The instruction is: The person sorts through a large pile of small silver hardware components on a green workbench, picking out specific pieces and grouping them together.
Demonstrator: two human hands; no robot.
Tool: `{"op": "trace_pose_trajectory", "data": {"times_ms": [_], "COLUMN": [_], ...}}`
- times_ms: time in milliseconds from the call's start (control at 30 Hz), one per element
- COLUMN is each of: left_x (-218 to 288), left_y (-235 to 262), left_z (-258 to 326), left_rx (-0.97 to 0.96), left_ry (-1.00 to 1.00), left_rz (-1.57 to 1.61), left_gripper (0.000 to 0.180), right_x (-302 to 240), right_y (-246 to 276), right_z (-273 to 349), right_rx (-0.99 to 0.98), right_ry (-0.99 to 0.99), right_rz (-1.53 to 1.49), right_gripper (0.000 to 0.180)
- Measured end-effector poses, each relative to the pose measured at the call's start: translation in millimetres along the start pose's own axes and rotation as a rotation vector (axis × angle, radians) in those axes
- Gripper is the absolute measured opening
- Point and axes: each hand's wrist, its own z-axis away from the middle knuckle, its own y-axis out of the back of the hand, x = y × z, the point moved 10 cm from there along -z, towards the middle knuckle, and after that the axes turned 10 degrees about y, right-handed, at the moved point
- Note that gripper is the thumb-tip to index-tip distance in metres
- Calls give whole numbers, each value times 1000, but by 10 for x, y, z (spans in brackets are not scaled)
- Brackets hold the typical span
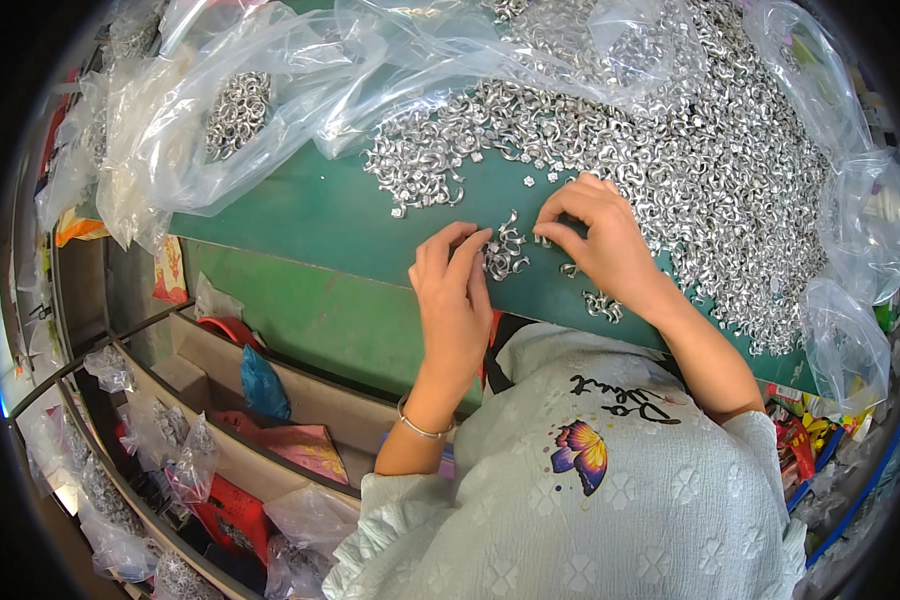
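Metal rings (507, 252) between two hands.

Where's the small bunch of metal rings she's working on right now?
In the head view, the small bunch of metal rings lies on the green table, between her left hand and right hand.

From my remote seat I see a green bench (300, 215) filling the middle of the view, its front face a paler green panel (310, 315). Crumpled clear plastic bags (170, 130) lie along its far and right edges. Below on the left sits an open cardboard box (300, 400) with a blue bag (263, 385) and red packets inside. A dark metal rail (80, 365) curves past bagged goods on the floor. Bright light comes in at the far left edge (5, 360).
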Motion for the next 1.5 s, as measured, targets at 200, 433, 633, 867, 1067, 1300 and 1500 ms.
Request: {"op": "trace_pose_trajectory", "data": {"times_ms": [200,433,633,867,1067,1300,1500], "left_x": [20,8,35,361,195,-174,-239], "left_y": [-16,-7,-21,-210,-247,308,205], "left_z": [10,22,-26,-36,2,-235,-258], "left_rx": [-14,-6,16,-89,-177,232,121], "left_ry": [11,16,-15,-253,-130,28,45], "left_rz": [3,31,48,15,164,-12,-134], "left_gripper": [23,25,31,38,36,30,29], "right_x": [-8,4,-96,-173,-127,-153,-225], "right_y": [-37,250,154,51,245,-49,-111], "right_z": [31,69,338,172,-65,-432,-288], "right_rx": [-9,98,-169,-271,-137,-36,-195], "right_ry": [27,63,126,139,131,296,330], "right_rz": [66,164,223,207,107,82,159], "right_gripper": [4,6,8,7,9,16,17]}}
